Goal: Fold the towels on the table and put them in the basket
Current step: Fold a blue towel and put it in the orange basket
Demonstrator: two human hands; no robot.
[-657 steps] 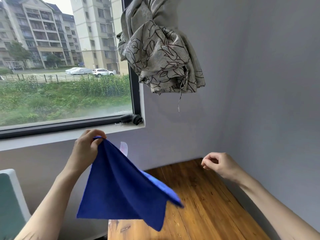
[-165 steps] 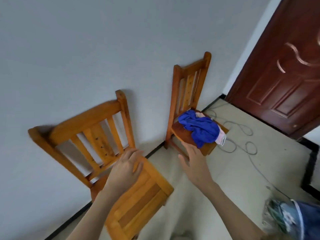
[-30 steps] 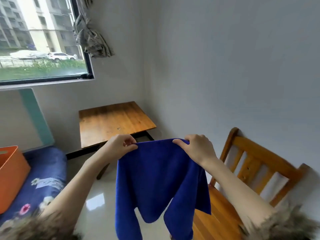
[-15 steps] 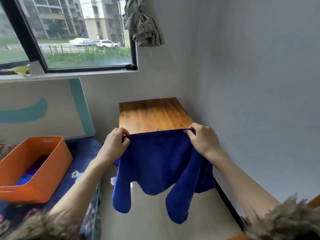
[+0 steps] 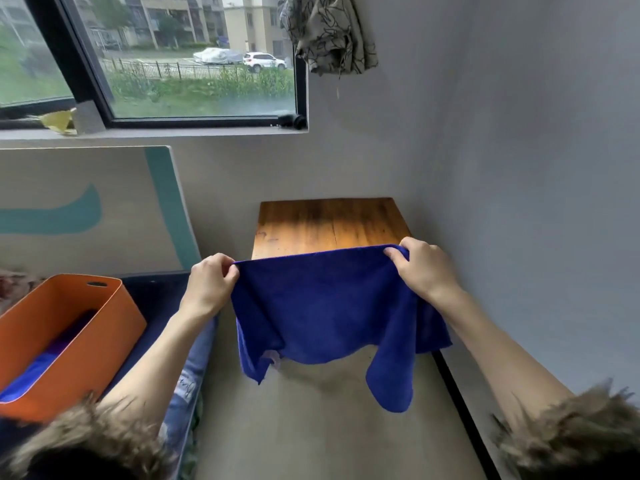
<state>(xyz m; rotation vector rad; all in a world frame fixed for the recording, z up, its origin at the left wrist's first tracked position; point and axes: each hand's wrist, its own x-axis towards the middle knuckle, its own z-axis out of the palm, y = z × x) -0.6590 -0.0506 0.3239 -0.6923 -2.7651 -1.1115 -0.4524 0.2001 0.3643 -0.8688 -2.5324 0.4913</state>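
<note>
A blue towel point(image 5: 329, 306) hangs spread in the air in front of me, its lower corners drooping. My left hand point(image 5: 209, 284) pinches its upper left corner and my right hand point(image 5: 420, 268) pinches its upper right corner. Behind the towel stands a small wooden table point(image 5: 329, 223) against the wall, its top bare where it shows. The orange basket point(image 5: 104, 327) sits at the lower left on a dark blue floral cover, with blue folded cloth point(image 5: 31, 372) inside it.
A window point(image 5: 194, 60) with a sill is at the back, and a knotted patterned curtain point(image 5: 332, 29) hangs at its right. A white and teal board point(image 5: 86, 209) leans on the wall. Grey wall runs along the right. Pale floor point(image 5: 311, 427) lies below the towel.
The view has swung left and down, bringing the table and basket in front of me. Both hands keep their hold on the towel's top corners and carry it toward the table.
</note>
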